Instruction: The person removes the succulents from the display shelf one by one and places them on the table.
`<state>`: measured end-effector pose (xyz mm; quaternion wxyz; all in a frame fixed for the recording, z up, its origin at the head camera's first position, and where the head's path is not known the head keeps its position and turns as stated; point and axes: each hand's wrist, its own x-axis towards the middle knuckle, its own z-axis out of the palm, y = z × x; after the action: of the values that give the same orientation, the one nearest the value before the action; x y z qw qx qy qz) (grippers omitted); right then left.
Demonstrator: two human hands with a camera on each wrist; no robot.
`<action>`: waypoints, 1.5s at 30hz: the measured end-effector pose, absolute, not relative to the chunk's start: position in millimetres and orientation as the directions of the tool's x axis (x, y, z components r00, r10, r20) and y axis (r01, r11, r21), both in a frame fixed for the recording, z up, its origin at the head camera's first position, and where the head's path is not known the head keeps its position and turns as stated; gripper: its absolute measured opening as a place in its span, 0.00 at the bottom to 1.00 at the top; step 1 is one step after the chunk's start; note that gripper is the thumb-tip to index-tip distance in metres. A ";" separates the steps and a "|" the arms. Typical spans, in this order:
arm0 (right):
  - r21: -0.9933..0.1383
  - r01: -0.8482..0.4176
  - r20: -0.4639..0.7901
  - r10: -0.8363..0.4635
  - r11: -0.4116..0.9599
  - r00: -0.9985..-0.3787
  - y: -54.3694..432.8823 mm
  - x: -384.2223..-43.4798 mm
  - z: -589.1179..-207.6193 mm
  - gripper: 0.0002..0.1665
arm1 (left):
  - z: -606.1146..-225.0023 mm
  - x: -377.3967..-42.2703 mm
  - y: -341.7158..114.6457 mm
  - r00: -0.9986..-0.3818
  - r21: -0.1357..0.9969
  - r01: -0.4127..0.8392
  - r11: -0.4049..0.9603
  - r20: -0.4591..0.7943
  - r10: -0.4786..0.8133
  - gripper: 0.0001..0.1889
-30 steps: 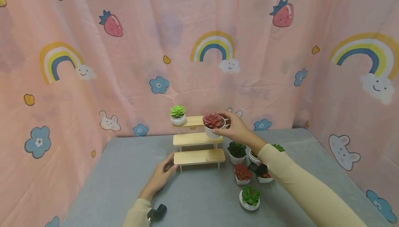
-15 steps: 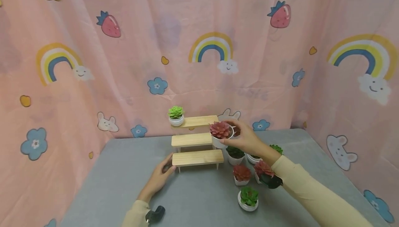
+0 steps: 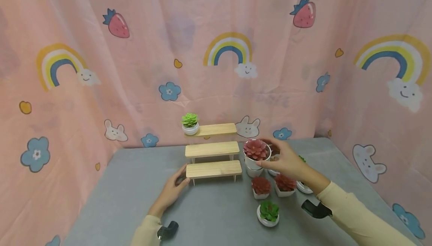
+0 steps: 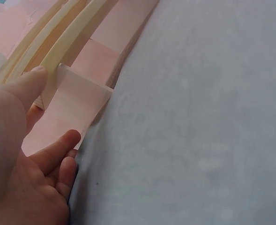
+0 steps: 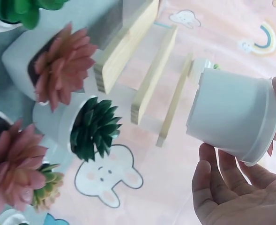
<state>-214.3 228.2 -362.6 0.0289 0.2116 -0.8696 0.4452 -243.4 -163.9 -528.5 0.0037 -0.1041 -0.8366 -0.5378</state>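
Note:
My right hand (image 3: 287, 160) holds a dusty-red succulent in a round white pot (image 3: 255, 151) just right of the tiered wooden stand (image 3: 213, 168). Seen from the right wrist, the white pot (image 5: 234, 115) lies between the fingers and thumb, its leaves mostly hidden behind it. My left hand (image 3: 171, 190) pinches the left end of the stand's lowest shelf; the left wrist view has the thumb and a finger at the shelf's end (image 4: 58, 58), by a clear leg panel (image 4: 77, 96). On the top shelf's left end sits a bright green succulent (image 3: 190, 123).
Several potted succulents stand on the grey table (image 3: 135, 186) right of the stand: a red one (image 3: 261, 186), another red one (image 3: 285, 183) and a green one (image 3: 269, 212) nearest me. A dark green succulent (image 5: 96, 129) shows in the right wrist view. A pink patterned curtain (image 3: 141, 69) hangs behind.
My right hand has carried the red succulent from over the shelves rightward and lower, beside the stand above the other pots. The left hand has stayed on the lowest shelf.

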 end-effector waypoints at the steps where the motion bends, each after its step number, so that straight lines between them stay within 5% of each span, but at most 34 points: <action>1: -0.763 -0.401 0.246 -0.346 0.507 -0.905 230.1 -212.7 -363.9 0.40 | -528.9 -243.3 -163.9 -0.978 0.899 0.179 0.399 0.118 0.171 0.34; 45: -0.734 -0.352 0.251 -0.250 0.581 -0.935 278.0 -163.7 -405.0 0.39 | -527.3 -245.4 -165.3 -0.980 0.889 0.171 0.425 0.111 0.163 0.33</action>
<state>-163.7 278.0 -405.0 0.0599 0.1697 -0.8870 0.4252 -245.4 -165.3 -527.3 0.0039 -0.0990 -0.8440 -0.5272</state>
